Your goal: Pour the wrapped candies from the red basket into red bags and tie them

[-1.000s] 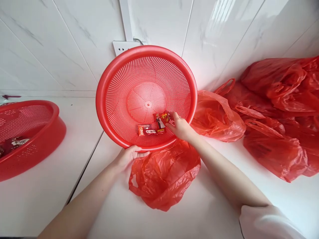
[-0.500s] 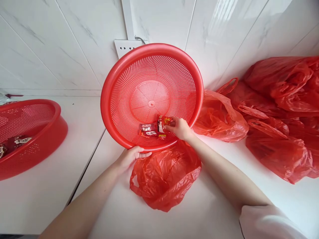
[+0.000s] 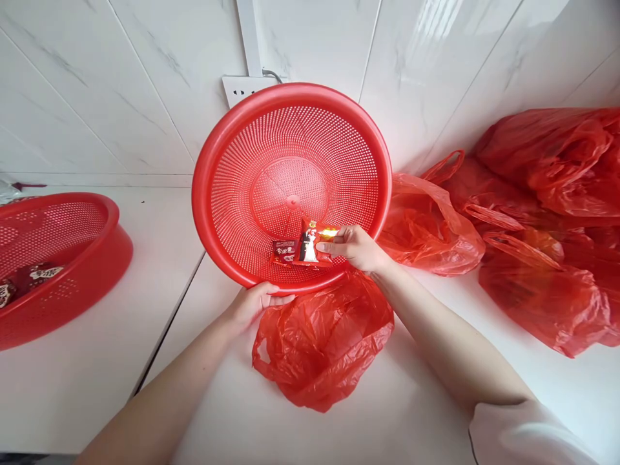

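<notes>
A large red plastic colander [image 3: 206,194] is tilted toward me on the white table, its rim leaning near the wall. My left hand [image 3: 254,305] grips the rim at its lower front, thumb over the edge and fingers beneath. Inside the colander, my right hand [image 3: 356,248] pinches a small red snack packet [image 3: 310,244] printed with figures in black and white. Behind that packet, dark red packets [image 3: 284,249] lie on the colander's lower wall, partly hidden. Just below the rim, a crumpled red plastic bag [image 3: 320,349] rests on the table; its contents cannot be made out.
On the left stands another red colander [image 3: 104,271] with dark snack packets [image 3: 41,274] in it. Several red plastic bags [image 3: 542,284] are heaped at the right against the tiled wall. A white power strip [image 3: 237,90] sits behind the middle colander. A seam runs across the table.
My right hand has raised the red packet off the colander's wall toward me, and its printed front now shows. The colander has shifted slightly left; my left hand keeps its hold.
</notes>
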